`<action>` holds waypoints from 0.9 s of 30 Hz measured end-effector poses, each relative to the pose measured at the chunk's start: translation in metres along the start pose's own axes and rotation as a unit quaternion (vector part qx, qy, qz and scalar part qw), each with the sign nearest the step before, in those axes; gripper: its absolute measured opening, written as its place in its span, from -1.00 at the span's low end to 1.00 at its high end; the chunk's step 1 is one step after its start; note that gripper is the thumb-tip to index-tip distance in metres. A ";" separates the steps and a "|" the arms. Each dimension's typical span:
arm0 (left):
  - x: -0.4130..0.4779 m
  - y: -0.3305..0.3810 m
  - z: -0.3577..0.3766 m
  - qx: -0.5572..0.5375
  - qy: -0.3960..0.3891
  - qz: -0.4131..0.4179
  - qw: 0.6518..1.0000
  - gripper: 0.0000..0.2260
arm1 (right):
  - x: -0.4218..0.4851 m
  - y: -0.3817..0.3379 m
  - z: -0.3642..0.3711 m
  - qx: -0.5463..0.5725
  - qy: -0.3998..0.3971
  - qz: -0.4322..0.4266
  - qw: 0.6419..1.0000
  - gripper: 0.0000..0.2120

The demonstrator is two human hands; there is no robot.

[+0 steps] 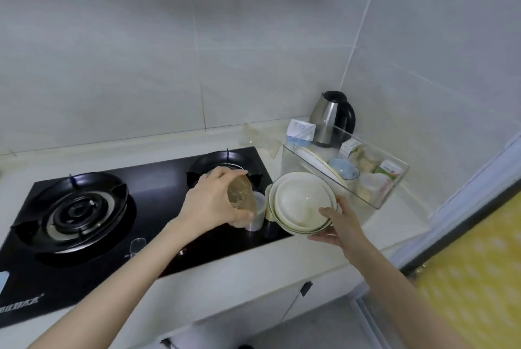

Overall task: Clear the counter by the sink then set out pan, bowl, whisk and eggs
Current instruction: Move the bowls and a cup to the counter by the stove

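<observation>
The left arm reaches forward over the black glass hob point(158, 179). The left hand point(214, 202) curls round a clear, faintly brown glass point(239, 193) and holds it tipped on its side near the right burner point(225, 165). A white cup point(258, 209) stands on the hob just beside the glass; whether they touch I cannot tell.

The right arm comes in from the lower right. The right hand point(342, 224) grips a stack of bowls point(301, 202), thumb on the top rim and fingers underneath. The bowls are round, glossy and cream with a thin dark edge, and they tilt toward the camera above the hob's right edge and the pale counter point(324, 252).

Behind them a clear, straight-walled plastic bin point(293, 162) holds plates on edge, a small blue bowl and some packets. A brushed-steel kettle point(328, 120) with a black lid and handle stands in the tiled corner.
</observation>
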State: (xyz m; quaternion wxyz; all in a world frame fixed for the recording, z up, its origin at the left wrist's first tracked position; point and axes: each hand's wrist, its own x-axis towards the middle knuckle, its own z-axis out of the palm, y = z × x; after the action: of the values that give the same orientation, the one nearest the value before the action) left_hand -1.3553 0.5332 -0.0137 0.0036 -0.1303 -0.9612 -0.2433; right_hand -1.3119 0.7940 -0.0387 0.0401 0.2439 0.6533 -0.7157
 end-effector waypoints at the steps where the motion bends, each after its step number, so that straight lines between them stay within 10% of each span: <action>1: 0.014 -0.004 -0.004 0.002 0.005 -0.005 1.000 -0.22 | 0.011 -0.010 0.005 -0.002 -0.003 -0.005 1.000 -0.73; 17: 0.141 -0.070 -0.026 0.027 0.082 -0.113 0.990 -0.21 | 0.206 -0.133 0.110 -0.190 -0.109 -0.082 0.972 -0.70; 27: 0.188 -0.065 -0.012 0.020 0.099 -0.182 0.978 -0.21 | 0.352 -0.156 0.151 -0.507 -0.230 -0.191 0.808 -0.62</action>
State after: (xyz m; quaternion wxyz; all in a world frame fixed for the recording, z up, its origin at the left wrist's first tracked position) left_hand -1.5539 0.5189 -0.0202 0.0572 0.0715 -0.9684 -0.2319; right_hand -1.7240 0.7639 -0.0331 0.1698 -0.1132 0.9283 -0.3108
